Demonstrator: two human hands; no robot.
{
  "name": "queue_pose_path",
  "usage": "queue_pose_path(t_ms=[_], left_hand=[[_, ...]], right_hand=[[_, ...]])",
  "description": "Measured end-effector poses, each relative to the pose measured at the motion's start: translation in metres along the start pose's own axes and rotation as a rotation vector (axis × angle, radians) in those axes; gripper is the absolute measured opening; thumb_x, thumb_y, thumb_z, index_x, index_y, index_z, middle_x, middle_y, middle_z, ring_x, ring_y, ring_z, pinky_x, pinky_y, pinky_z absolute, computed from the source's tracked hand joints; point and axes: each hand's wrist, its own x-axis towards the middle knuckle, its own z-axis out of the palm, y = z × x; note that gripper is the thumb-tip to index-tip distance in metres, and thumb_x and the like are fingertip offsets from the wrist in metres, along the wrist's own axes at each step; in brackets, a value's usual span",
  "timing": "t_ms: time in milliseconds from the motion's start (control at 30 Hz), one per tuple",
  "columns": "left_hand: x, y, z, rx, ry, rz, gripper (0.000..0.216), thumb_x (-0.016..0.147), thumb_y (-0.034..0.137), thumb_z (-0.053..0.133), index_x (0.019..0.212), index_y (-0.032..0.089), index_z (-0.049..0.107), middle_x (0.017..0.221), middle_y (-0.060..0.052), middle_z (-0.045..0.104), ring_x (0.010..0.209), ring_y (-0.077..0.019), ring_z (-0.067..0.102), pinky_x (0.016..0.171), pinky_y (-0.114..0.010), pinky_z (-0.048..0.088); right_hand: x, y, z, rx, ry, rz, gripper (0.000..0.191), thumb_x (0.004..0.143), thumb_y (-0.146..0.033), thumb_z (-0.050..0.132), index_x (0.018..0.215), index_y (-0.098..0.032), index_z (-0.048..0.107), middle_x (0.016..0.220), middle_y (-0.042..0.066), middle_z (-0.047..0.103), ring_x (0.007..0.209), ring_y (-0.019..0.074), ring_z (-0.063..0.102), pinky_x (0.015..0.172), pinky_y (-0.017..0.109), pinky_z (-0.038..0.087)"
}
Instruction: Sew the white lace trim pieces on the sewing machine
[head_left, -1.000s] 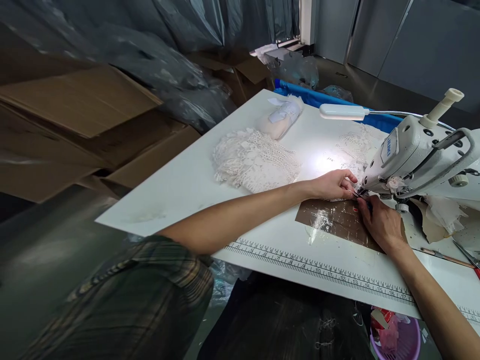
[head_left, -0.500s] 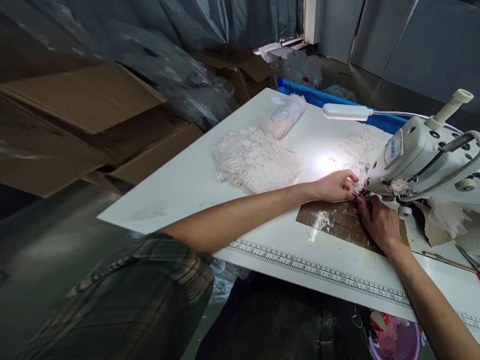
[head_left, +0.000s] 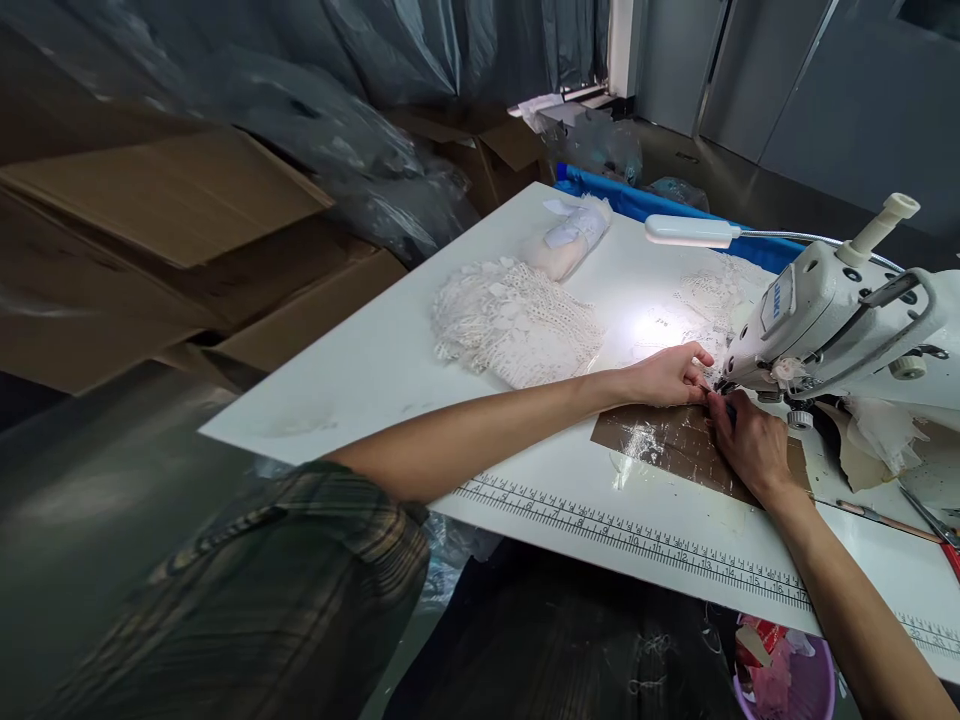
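— So, left hand (head_left: 667, 376)?
— Reaching across the white tabletop (head_left: 390, 370), fingers drawn together at the needle area of the sewing machine (head_left: 832, 320), pinching a small bit of white lace (head_left: 701, 375); too small to see exactly how.
— And right hand (head_left: 750, 445)?
— Resting on the brown patch (head_left: 667, 445) of the tabletop just before the machine head, fingers curled and pressed together toward the same spot, tips nearly touching those of the left. Cannot tell what is held there.
— Lace piece placed where?
— Directly under the machine's foot, between both sets of fingertips, lit by the lamp (head_left: 686, 231).
— Anything else about?
— Heap of white lace (head_left: 517, 320) well behind the left forearm, a wrapped pale bundle (head_left: 566, 240) beyond it, printed ruler (head_left: 637, 545) along the near edge, cardboard boxes (head_left: 172, 230) off to the left, a purple bin (head_left: 787, 685) below.
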Motion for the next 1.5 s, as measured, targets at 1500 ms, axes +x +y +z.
queue_pose_path(t_ms=[1500], left_hand=[[-0.026, 0.038, -0.013, 0.762, -0.035, 0.399, 0.019, 0.096, 0.019, 0.052, 0.098, 0.014, 0.071, 0.099, -0.010, 0.071, 0.088, -0.0162, 0.066, 0.076, -0.028, 0.054]], right_hand=[[-0.032, 0.034, 0.011, 0.343, 0.274, -0.082, 0.028, 0.092, -0.030, 0.045, 0.100, -0.018, 0.070, 0.097, 0.013, 0.068, 0.089, 0.0236, 0.062, 0.079, 0.040, 0.053]])
